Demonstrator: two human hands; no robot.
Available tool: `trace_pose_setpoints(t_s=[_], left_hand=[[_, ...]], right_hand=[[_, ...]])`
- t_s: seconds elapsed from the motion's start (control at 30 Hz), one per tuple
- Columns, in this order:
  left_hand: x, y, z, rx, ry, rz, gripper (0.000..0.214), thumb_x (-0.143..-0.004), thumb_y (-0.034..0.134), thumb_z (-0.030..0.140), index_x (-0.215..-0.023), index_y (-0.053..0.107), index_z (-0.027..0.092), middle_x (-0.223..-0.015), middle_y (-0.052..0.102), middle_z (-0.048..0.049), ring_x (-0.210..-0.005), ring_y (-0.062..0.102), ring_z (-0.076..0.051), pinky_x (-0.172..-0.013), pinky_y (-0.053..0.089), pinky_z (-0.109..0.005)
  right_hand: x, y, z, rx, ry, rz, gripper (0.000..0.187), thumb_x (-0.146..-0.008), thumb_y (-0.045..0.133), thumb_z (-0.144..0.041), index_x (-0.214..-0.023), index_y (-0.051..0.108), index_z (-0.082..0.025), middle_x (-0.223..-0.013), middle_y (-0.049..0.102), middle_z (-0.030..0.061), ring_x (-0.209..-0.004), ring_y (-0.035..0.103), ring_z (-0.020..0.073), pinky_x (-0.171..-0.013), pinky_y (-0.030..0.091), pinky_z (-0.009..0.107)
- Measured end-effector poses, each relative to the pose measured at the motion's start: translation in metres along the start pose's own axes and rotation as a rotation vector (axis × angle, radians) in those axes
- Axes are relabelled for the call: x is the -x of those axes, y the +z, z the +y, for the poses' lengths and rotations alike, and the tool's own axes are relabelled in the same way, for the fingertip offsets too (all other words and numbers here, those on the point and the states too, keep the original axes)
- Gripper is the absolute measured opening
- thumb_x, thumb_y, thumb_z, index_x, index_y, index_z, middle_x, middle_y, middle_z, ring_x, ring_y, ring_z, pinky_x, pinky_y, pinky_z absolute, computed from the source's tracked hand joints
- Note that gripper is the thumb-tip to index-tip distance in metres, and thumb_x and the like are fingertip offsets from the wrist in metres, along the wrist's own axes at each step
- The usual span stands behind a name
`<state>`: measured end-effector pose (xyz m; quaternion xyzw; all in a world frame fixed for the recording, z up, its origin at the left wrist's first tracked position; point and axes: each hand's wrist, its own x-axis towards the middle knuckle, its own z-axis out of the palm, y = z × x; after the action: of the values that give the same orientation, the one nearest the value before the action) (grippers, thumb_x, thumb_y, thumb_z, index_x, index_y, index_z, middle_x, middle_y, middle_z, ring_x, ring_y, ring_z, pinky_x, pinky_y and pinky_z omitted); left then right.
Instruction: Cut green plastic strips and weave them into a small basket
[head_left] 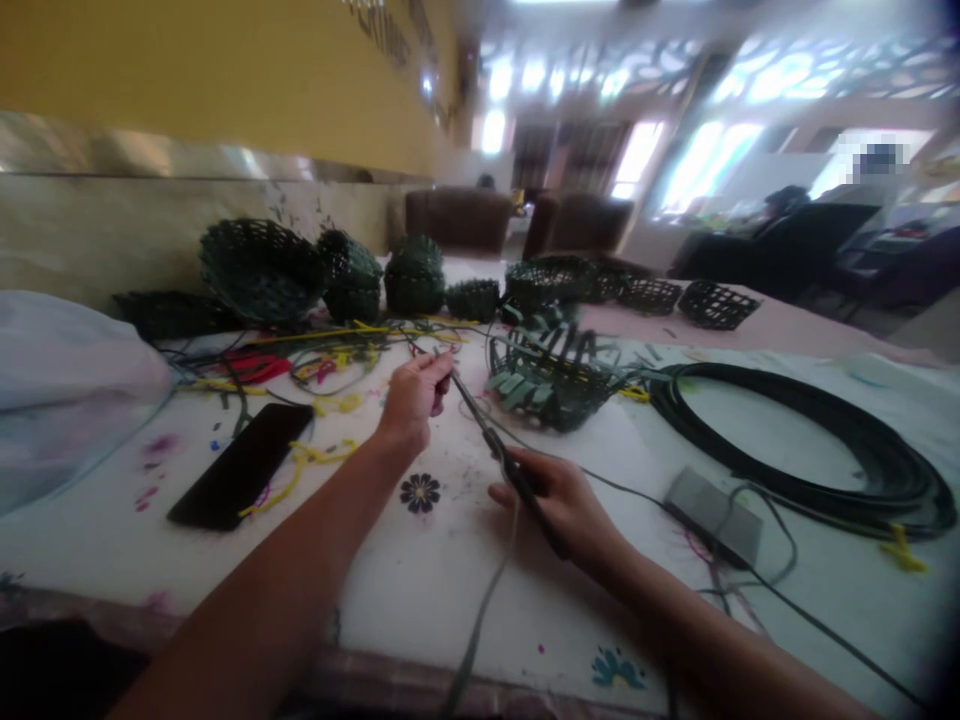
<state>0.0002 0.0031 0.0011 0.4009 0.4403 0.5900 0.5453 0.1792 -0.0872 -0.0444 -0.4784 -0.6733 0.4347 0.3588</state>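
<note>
My left hand is pinched shut on the end of a thin dark green strip that trails down toward the table's near edge. My right hand is closed around the dark handle of a pair of scissors, whose blades point up toward my left fingers. Just beyond both hands sits a half-woven green basket with loose strip ends sticking up.
A black phone lies left on the white cloth-covered table. Several finished green baskets line the back. A coil of dark strip and a grey box lie right. Yellow and red strips are scattered about. A person sits far right.
</note>
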Motion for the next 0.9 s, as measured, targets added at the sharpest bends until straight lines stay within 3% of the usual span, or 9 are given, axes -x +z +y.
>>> trace_pose_setpoints(t_s=[0.47,0.57,0.7,0.9], left_hand=[[-0.005,-0.004,-0.008,-0.042,0.120,-0.114,0.022,-0.083,0.063,0.026,-0.065,0.061,0.012,-0.051,0.041,0.0045,-0.038,0.028,-0.002,-0.035,0.014,-0.016],[-0.005,-0.006,-0.007,-0.044,0.159,-0.117,0.025,-0.085,0.062,0.032,-0.069,0.063,0.013,-0.053,0.044,0.0040,-0.037,0.027,-0.002,-0.035,0.016,-0.016],[-0.005,-0.006,-0.003,-0.035,0.231,-0.016,0.019,-0.083,0.063,0.028,-0.070,0.062,0.014,-0.053,0.042,0.0053,-0.037,0.027,-0.003,-0.035,0.018,-0.017],[-0.003,-0.003,-0.006,-0.081,0.193,-0.025,0.021,-0.080,0.064,0.028,-0.066,0.063,0.013,-0.052,0.040,0.0052,-0.037,0.025,-0.002,-0.036,0.014,-0.018]], right_hand=[[0.005,-0.002,-0.010,0.000,0.002,-0.002,0.035,-0.079,0.066,-0.050,-0.078,0.062,-0.016,-0.062,0.036,-0.0043,-0.058,0.031,0.0108,-0.051,0.025,0.024],[0.003,-0.001,-0.007,-0.014,0.007,0.000,0.034,-0.079,0.068,-0.049,-0.079,0.062,-0.016,-0.060,0.037,-0.0046,-0.056,0.033,0.0103,-0.050,0.026,0.024],[0.001,-0.001,0.001,-0.062,0.020,-0.042,0.034,-0.078,0.071,-0.048,-0.087,0.066,-0.015,-0.061,0.039,-0.0050,-0.054,0.035,0.0094,-0.049,0.026,0.023],[0.001,-0.001,0.001,-0.176,0.048,-0.058,0.039,-0.075,0.076,-0.046,-0.097,0.068,-0.015,-0.064,0.041,-0.0043,-0.057,0.034,0.0085,-0.049,0.025,0.021]])
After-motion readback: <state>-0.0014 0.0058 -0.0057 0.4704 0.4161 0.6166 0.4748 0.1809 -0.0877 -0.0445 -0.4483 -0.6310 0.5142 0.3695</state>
